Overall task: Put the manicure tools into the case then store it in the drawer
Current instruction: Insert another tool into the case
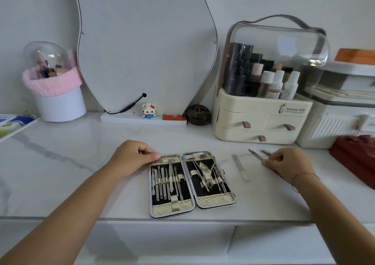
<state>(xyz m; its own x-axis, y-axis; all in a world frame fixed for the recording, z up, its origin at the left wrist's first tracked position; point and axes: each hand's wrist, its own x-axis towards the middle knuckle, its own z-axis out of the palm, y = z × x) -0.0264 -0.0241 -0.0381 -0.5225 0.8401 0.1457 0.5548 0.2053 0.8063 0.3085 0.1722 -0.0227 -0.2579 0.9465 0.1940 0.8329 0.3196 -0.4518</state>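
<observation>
A manicure case [191, 204] lies open flat near the front edge of the white marble table, with several steel tools strapped into both halves. My left hand [135, 156] rests with its fingertips on the case's far left corner. To the right of the case my right hand [289, 163] pinches a thin metal tool [256, 154] that points away to the left. A flat nail file [240, 167] lies loose on the table between the case and that hand. Another small tool [266, 152] lies just behind my right fingers.
A cream cosmetic organiser [261, 120] with three small drawers stands at the back right, a white box [334, 126] beside it. A dark red cloth [355, 157] lies far right. A mirror [142, 41], a toy figure [149, 110] and a pink brush holder [54, 94] line the back.
</observation>
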